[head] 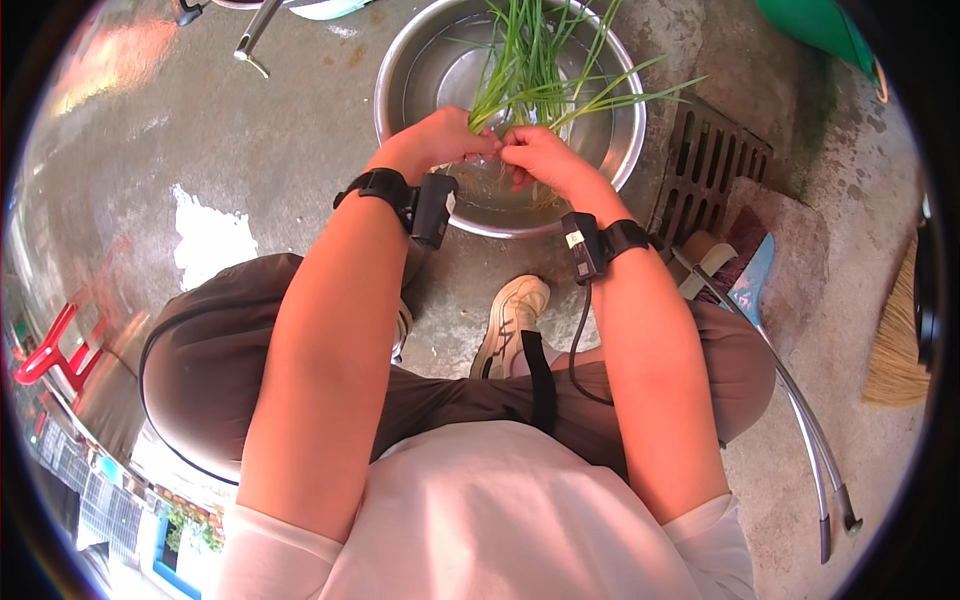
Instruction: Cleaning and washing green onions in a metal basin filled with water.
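A round stainless steel basin (634, 124) with water in it stands on the floor before me. Over its near half, my left hand (454, 139) is closed on the lower ends of a bunch of long green stalks, probably scallions or chives (532, 64). The leaves fan out away from me across the basin. Close beside it, my right hand (544, 157) has its thumb and finger pinched at the lower ends of the stalks, almost touching the left fingertips. Pale roots (544, 196) show below the right hand in the basin. What exactly the right fingertips pinch is too small to tell.
A slotted metal drain grate (709, 161) lies right of the basin. Further right are long metal handles (799, 397), a blue blade-like piece (754, 277) and broom bristles (896, 337). A red plastic object (56, 352) is at far left, a green container (821, 26) at top right.
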Motion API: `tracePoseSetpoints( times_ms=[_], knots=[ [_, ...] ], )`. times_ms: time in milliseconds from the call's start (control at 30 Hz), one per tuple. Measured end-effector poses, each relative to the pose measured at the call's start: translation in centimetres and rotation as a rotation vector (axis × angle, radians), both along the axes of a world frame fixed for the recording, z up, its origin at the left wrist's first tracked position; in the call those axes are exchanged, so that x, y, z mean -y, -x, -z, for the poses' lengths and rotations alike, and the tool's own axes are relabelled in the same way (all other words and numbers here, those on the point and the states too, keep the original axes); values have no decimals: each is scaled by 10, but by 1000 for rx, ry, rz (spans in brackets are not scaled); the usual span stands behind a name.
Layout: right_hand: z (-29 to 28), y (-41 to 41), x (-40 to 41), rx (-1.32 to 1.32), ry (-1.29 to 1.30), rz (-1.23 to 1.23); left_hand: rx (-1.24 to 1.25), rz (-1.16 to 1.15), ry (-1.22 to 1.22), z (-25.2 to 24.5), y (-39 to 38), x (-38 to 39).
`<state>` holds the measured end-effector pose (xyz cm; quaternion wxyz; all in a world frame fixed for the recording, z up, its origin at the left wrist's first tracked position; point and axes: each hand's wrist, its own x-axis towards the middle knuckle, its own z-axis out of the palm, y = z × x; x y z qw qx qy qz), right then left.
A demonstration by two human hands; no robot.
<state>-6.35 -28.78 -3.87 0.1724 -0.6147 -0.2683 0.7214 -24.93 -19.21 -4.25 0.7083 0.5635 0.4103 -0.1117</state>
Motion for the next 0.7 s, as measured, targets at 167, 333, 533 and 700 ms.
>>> tracePoseSetpoints(
  times_ms=[167,333,533,700],
  knots=[
    [0,0,4,-146,20,45,49,77,142,0,11,-10],
    [-10,3,7,-286,44,138,38,72,281,-11,14,-12],
    [-21,3,0,-437,63,238,124,-140,502,16,26,-12],
    [-14,-9,11,-392,119,208,105,-338,446,8,20,-14]
  ],
)
